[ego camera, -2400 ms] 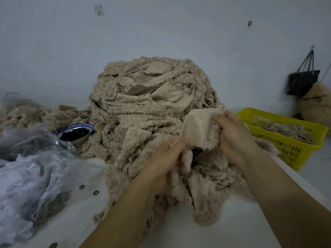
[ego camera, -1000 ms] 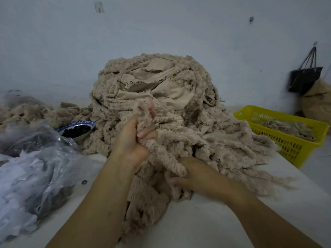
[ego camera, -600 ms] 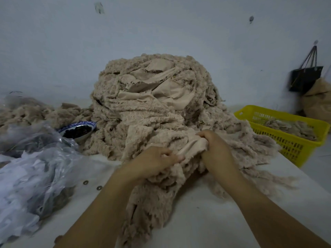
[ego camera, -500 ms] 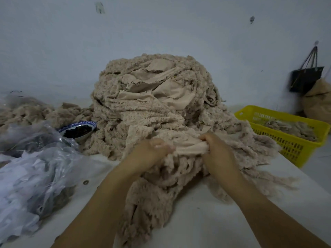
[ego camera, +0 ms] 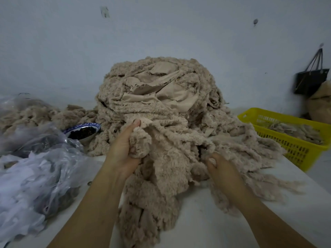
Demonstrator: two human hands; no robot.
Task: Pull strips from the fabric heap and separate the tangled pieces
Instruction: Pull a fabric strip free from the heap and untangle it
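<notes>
A tall heap of beige fleecy fabric strips point(ego camera: 157, 97) stands at the middle of the white table point(ego camera: 206, 221), its front spilling toward me. My left hand point(ego camera: 123, 151) grips a bunched wad of fleece strip point(ego camera: 140, 144) at the heap's front, thumb up against the pile. My right hand point(ego camera: 222, 170) is lower and to the right, fingers curled round another fleecy strip point(ego camera: 200, 169) low on the heap. Between the two hands a wide fleecy piece point(ego camera: 170, 158) hangs down to the table.
A yellow plastic basket point(ego camera: 293, 142) with several strips stands at the right table edge. A blue-rimmed bowl point(ego camera: 83, 130) of dark pieces sits left of the heap. Crumpled clear plastic bags point(ego camera: 35, 167) fill the left side. A black bag point(ego camera: 311, 79) hangs on the wall.
Both hands let go of the smooth strip stretched between them. The left hand rose with a wad of fleece; the right hand dropped lower and to the right onto another strip.
</notes>
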